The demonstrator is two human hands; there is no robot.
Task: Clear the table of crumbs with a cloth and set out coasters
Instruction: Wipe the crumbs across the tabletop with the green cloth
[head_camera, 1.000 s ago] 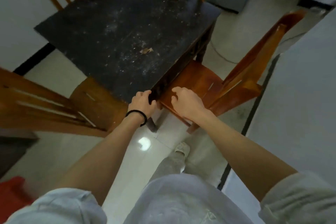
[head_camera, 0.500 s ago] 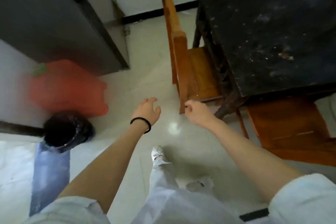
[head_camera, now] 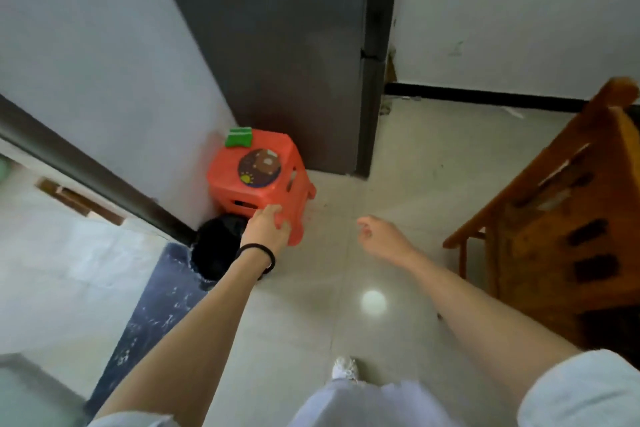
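Note:
A folded green cloth (head_camera: 239, 138) lies on the back corner of a red plastic stool (head_camera: 294, 163) standing against the wall. A round dark patterned coaster (head_camera: 259, 167), possibly a stack, rests on the middle of the stool's top. My left hand (head_camera: 266, 229), with a black band on the wrist, reaches out in front of the stool's near corner, fingers loosely bent and holding nothing. My right hand (head_camera: 377, 236) hangs over the floor to the right of the stool, loosely curled and empty. The table is out of view.
A black bin (head_camera: 214, 253) sits just in front of the stool, beside a blue mat (head_camera: 156, 315). A dark door or cabinet (head_camera: 277, 45) rises behind the stool. A wooden chair (head_camera: 554, 218) stands at the right. Pale tiled floor (head_camera: 398, 184) lies between.
The view swung left from the dark table to the stool. Both hands left the table's edge; my left hand now reaches toward the stool.

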